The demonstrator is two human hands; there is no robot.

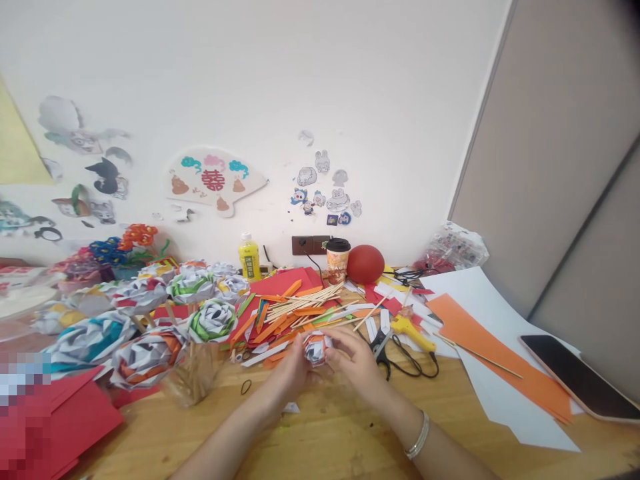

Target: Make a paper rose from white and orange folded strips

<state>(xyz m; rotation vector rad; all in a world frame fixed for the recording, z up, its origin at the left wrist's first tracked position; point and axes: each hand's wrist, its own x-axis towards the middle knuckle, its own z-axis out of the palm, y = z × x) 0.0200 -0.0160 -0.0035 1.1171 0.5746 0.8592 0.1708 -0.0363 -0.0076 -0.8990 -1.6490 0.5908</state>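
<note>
Between my two hands, just above the middle of the table, is a small white and orange paper flower [316, 348]. My left hand [294, 363] grips its left side, fingers curled and partly hidden. My right hand [353, 357] pinches its right side with thumb and fingers; a bracelet is on that wrist. Right behind the flower lie orange paper strips [275, 328] and a heap of thin wooden sticks [305, 303]. Black-handled scissors [383, 347] rest close to my right hand, with a yellow glue gun [414, 333] beyond them.
Several finished paper flowers [213, 320] crowd the left side, near a clear container of sticks [190, 380]. Red paper [75, 420] lies front left. A yellow bottle [249, 257], a lidded cup [338, 260] and a red balloon [366, 264] line the wall. Orange sheets [500, 360] and a phone [580, 377] lie right.
</note>
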